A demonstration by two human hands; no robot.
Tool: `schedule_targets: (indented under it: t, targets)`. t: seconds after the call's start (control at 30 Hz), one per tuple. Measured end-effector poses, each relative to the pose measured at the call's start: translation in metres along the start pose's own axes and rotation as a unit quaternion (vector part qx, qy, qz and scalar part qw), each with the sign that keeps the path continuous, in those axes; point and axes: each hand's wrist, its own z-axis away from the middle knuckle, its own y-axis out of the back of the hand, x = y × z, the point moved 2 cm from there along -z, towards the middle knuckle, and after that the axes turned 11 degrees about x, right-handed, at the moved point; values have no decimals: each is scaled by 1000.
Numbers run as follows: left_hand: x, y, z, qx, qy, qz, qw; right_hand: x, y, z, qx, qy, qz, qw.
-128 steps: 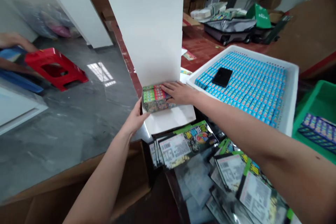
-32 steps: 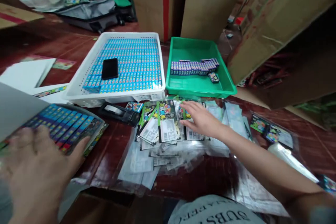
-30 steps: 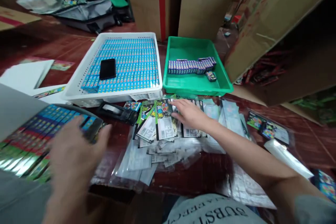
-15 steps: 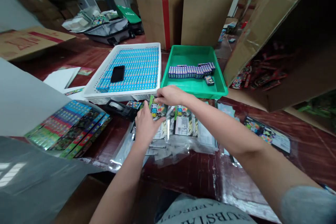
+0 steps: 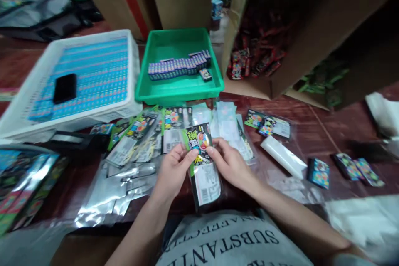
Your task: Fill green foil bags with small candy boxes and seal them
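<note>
My left hand (image 5: 174,168) and my right hand (image 5: 229,161) grip a printed plastic pouch (image 5: 205,166) from both sides, thumbs on its front. The pouch is black and green with coloured balls, large lettering and a white barcode panel at its lower end. It is held upright just in front of my shirt. Behind and to the left lie several similar pouches (image 5: 135,135), overlapping on the table. Clear plastic sleeves (image 5: 131,187) are spread by my left forearm.
A green tray (image 5: 181,97) holds rows of small purple boxes (image 5: 174,68). Left of it, a white basket (image 5: 134,66) carries blue boxes and a black phone (image 5: 65,88). On the right are a white roll (image 5: 283,156), a small blue box (image 5: 318,172) and an open carton (image 5: 249,85) with red packets.
Both hands have drawn back from the pouch pile toward my body, now with one pouch between them. My view has turned right and downward, bringing the items on the right into sight.
</note>
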Motion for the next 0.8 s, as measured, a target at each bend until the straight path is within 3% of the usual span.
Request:
schedule_targets:
  t: [0.13, 0.27, 0.37, 0.5, 0.57, 0.7, 0.8]
  targets:
    - [-38, -29, 6, 27, -90, -102, 990, 27, 3, 21, 93, -51, 72, 992]
    - [-58, -44, 10, 98, -149, -144, 973, 30, 11, 24, 93, -52, 55, 993]
    - [-54, -47, 7, 110, -60, -63, 990, 29, 13, 25, 81, -66, 51, 993]
    - [-37, -43, 8, -7, 111, 39, 993, 31, 11, 26, 83, -45, -11, 995]
    - [-31, -37, 10, -51, 137, 70, 987, 33, 8, 27, 103, -13, -71, 992]
    - [-38, -30, 10, -113, 150, 91, 978, 39, 3, 31, 212, -8, -155, 965]
    - [-47, -34, 4, -71, 113, 40, 990, 37, 4, 33, 207, 12, -140, 968]
